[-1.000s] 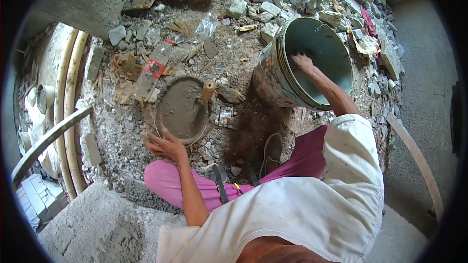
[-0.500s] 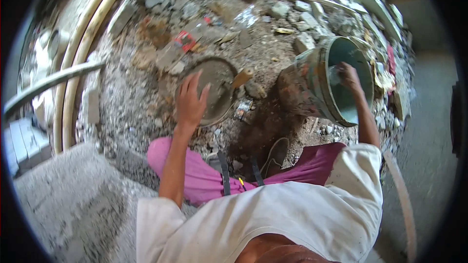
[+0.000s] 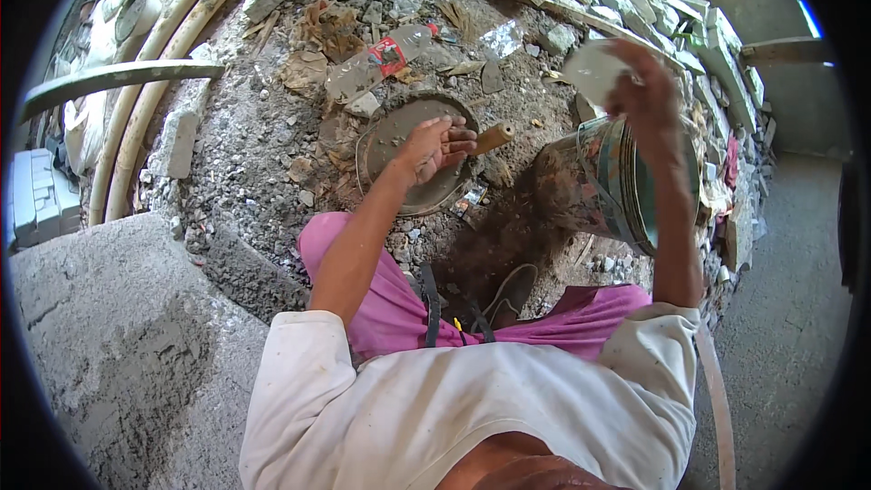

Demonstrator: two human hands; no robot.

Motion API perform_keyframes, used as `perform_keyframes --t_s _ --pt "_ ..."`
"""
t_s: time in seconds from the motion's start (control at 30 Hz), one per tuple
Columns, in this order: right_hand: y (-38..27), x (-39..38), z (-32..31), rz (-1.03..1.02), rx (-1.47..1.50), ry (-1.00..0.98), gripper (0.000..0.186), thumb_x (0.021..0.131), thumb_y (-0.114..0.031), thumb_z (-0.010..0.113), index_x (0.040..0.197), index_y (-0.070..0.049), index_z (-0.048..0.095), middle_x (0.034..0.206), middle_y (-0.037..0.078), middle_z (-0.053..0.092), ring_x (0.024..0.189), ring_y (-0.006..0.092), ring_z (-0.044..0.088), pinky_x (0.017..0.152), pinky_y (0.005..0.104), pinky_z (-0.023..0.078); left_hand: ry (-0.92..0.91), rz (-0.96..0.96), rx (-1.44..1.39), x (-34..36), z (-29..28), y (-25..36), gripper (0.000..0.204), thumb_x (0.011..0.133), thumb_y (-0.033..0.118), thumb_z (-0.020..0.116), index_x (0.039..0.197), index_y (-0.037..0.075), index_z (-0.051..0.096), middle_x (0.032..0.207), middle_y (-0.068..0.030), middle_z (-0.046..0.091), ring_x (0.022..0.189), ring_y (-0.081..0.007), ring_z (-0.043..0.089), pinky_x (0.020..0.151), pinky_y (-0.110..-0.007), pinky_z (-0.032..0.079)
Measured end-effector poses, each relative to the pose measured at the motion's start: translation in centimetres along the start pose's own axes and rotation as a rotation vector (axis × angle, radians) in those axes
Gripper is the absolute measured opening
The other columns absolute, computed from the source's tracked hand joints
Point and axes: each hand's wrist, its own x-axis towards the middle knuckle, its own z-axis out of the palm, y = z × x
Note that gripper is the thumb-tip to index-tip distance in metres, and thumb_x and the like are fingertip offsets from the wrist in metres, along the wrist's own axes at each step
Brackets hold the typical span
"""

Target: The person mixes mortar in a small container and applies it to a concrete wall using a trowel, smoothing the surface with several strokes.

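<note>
My left hand (image 3: pixel 437 147) hovers over a round pan (image 3: pixel 419 210) of wet grey mortar (image 3: pixel 413 124), its fingers loosely stretched and holding nothing. Just beyond the fingertips, a wooden handle (image 3: pixel 494 138) sticks out over the pan's right rim; its other end is hidden. My right hand (image 3: pixel 646 89), blurred by motion, grips a pale, translucent, rounded plastic scoop or cup (image 3: pixel 594 71); its exact kind is unclear. The scoop is above a mortar-stained bucket (image 3: pixel 581 183), which lies tilted with its mouth toward my right forearm.
A plastic bottle with a red label (image 3: pixel 386 56) lies beyond the pan among rubble. Two curved pipes (image 3: pixel 150 100) and a bent strip (image 3: pixel 118 74) run along the left. A rough concrete block (image 3: pixel 109 308) is at near left. Broken masonry (image 3: pixel 726 82) is piled at far right.
My right hand has come up out of the bucket with the pale scoop. My left hand has shifted right across the pan toward the wooden handle. The view has tilted slightly.
</note>
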Motion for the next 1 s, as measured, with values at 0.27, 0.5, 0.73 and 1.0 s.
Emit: perform_keyframes --t_s 0.27,0.5,0.73,1.0 --pt "-3.3 -0.8 14.4 -0.248 -0.141 -0.091 0.04 0.081 0.006 0.061 0.119 -0.004 0.063 0.075 0.011 0.067 0.061 0.0142 0.062 0.056 0.0303 0.052 0.028 0.129 -0.281 1.5 -2.3 0.2 0.036 0.103 0.03 0.046 0.125 0.001 0.049 0.102 -0.0172 0.065 0.091 -0.0267 0.068 0.077 -0.038 0.059" --pt "-0.9 -0.4 15.1 -0.163 -0.024 -0.029 0.043 0.078 0.007 0.061 0.119 -0.002 0.061 0.072 0.011 0.065 0.061 0.0184 0.062 0.062 0.0322 0.052 0.069 0.501 -0.341 1.4 -1.7 -0.9 0.049 0.093 0.033 0.065 0.127 0.001 0.049 0.106 -0.0135 0.064 0.098 -0.0261 0.065 0.083 -0.039 0.056" --pt "-1.4 -1.5 15.3 -0.064 0.024 -0.074 0.04 0.081 0.004 0.06 0.12 -0.003 0.061 0.071 0.011 0.064 0.062 0.0188 0.062 0.061 0.0322 0.051 -0.034 0.189 0.384 2.2 -3.0 1.0 0.052 0.099 0.038 0.054 0.139 0.008 0.039 0.121 -0.0127 0.062 0.105 -0.0237 0.063 0.089 -0.039 0.053" --pt "-3.5 -2.9 14.9 -0.391 -0.319 -0.025 0.041 0.089 0.004 0.057 0.13 -0.002 0.056 0.103 0.009 0.069 0.075 0.0168 0.068 0.06 0.0291 0.057 0.085 0.27 0.201 -0.2 0.7 1.3 0.044 0.103 0.036 0.044 0.136 0.007 0.049 0.117 -0.0117 0.065 0.096 -0.0197 0.066 0.085 -0.04 0.054"
